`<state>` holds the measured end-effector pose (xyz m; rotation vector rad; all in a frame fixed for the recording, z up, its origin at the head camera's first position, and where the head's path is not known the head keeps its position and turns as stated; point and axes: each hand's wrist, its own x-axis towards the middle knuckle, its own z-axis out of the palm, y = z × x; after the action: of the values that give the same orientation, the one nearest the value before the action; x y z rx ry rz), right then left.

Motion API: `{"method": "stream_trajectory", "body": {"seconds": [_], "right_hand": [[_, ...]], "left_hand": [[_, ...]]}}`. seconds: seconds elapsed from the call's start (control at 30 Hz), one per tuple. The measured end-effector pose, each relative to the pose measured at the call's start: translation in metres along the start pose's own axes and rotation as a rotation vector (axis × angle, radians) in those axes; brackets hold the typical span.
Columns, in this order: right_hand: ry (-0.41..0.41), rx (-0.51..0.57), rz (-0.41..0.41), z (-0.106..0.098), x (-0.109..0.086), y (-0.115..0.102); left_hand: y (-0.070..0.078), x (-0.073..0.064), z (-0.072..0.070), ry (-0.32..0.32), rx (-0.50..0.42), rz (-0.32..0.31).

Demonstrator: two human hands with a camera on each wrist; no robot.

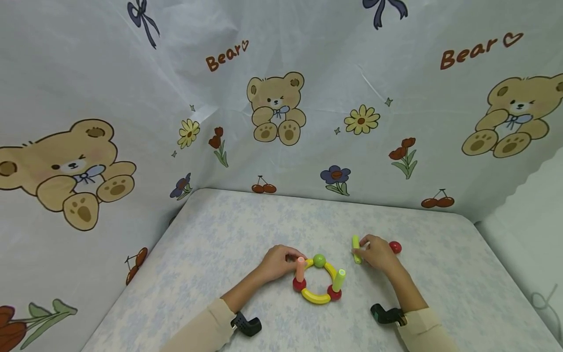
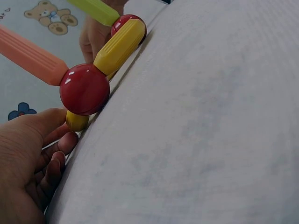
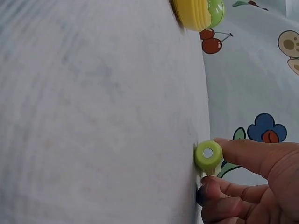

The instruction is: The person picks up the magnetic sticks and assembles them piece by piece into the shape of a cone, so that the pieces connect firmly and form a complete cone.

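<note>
A ring of yellow curved rods and balls lies on the table. Two red balls and a green ball join the rods. From the red balls rise an orange rod and a light green rod. My left hand pinches the ring's left yellow rod between thumb and fingers, beside the red ball. To the right of the ring, my right hand pinches a loose light green rod lying on the table; a pale disc shows on its end.
A loose red ball lies just beyond the right hand. The table has a pale patterned cover. A bear-printed curtain hangs behind it and along the left. Each wrist wears a black camera.
</note>
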<state>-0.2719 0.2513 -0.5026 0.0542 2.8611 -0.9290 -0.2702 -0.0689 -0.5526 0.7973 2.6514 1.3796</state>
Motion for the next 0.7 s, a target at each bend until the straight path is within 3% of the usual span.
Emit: {"method": "stream_trajectory", "body": {"seconds": [0.7], "right_hand": [[-0.073,-0.082,0.009,-0.008,-0.012,-0.013]], "left_hand": [[0.003,0.000,0.000,-0.008,-0.008,-0.030]]}}
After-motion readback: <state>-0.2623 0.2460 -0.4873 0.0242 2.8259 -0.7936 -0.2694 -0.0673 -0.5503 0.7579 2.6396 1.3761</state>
